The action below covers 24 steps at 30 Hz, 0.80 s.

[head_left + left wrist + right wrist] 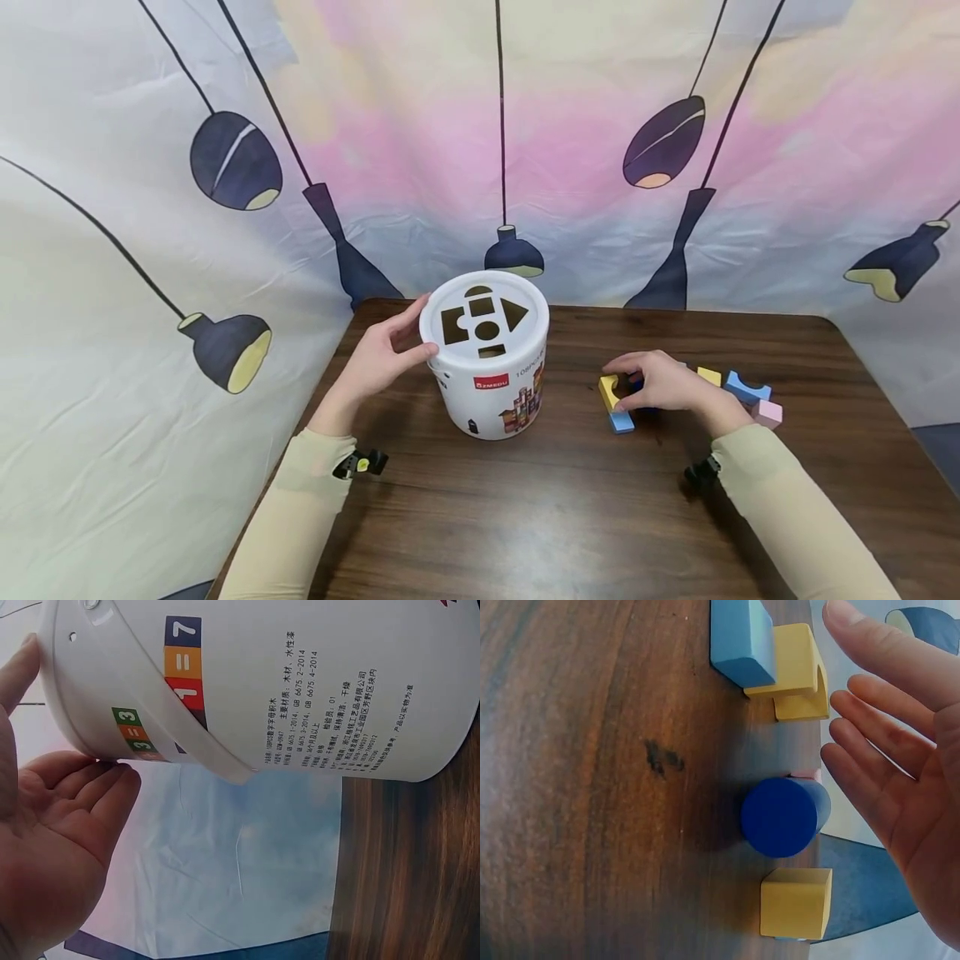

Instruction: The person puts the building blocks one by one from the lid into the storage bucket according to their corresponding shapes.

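A white lidded bucket (487, 392) stands upright on the table, its lid (536, 325) cut with several shaped holes. My left hand (378, 358) holds the bucket's upper left edge, thumb in front and fingers farther back; in the left wrist view the fingertips (124, 776) meet it just below the rim. Over at the right, my right hand (652, 383) is above the blocks, thumb and fingers parted around a yellow arch block (607, 390). A light blue block (621, 423) touches that arch's near end. Beside them, in the right wrist view, stands a dark blue cylinder (778, 817).
Right of my right hand lie a yellow block (708, 376), a blue arch block (746, 388) and a pink block (767, 413). The brown wooden table (540, 517) ends at the back against a hanging cloth (585, 225) printed with lamps. A handle (172, 712) crosses the bucket's side.
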Motion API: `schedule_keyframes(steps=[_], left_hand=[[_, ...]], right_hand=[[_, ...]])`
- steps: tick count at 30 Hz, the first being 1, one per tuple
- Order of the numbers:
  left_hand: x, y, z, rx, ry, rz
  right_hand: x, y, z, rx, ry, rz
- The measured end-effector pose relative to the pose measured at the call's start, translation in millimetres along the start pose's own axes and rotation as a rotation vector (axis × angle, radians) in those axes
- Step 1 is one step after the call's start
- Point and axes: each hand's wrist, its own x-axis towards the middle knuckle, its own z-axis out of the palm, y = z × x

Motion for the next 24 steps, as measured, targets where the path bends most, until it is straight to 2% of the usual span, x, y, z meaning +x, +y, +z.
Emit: schedule_keyframes(steps=[5, 12, 24], left_hand=[[1.3, 0.2, 0.7, -0.024, 0.013, -0.002], [3.5, 3.2, -1.4, -0.057, 0.018, -0.022], [3.9, 7.9, -5.2, -0.020, -0.002, -0.079]], right_hand=[[-0.8, 0.7, -1.4, 0.012, -0.028, 0.015], [1.4, -3.6, -3.1, -0.037, -0.046, 0.013], [4.5, -4.8, -4.3, -0.048, -0.090, 0.025]])
